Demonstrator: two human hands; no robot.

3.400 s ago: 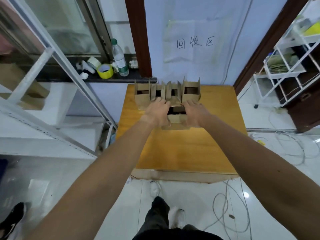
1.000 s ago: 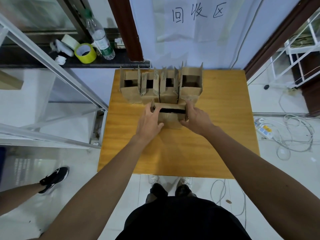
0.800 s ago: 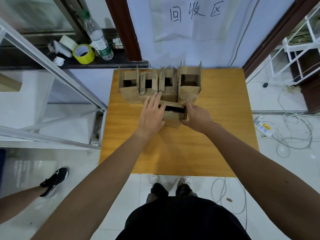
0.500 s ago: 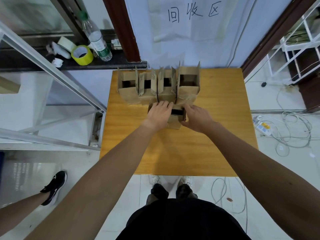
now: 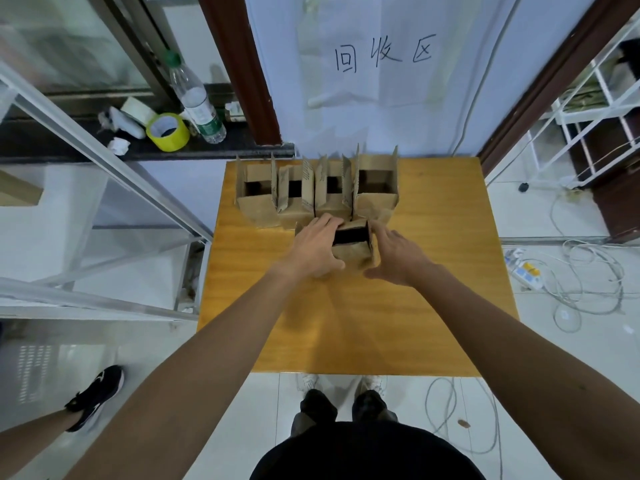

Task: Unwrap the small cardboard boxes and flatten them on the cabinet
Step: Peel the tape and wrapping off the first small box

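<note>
A small open cardboard box [image 5: 352,251] stands on the yellow wooden cabinet top [image 5: 381,323], just in front of a row of several open boxes [image 5: 375,194] with raised flaps along the back edge. My left hand [image 5: 317,245] grips the box's left side, fingers curled over its top edge and thumb on the front face. Fingers loosely straight, my right hand [image 5: 398,254] lies against the box's right flap. The left wall of the box is hidden under my left hand.
A windowsill at back left holds a plastic bottle [image 5: 197,102] and a yellow tape roll [image 5: 168,131]. A metal-framed glass panel [image 5: 104,168] stands left of the cabinet, a white rack [image 5: 595,109] at right. Cables [image 5: 581,282] lie on the floor. Another person's shoe [image 5: 95,396] is at lower left.
My left hand slid from the box's left flap onto its top edge and closed over it; the flap folded in. My right hand loosened along the right side.
</note>
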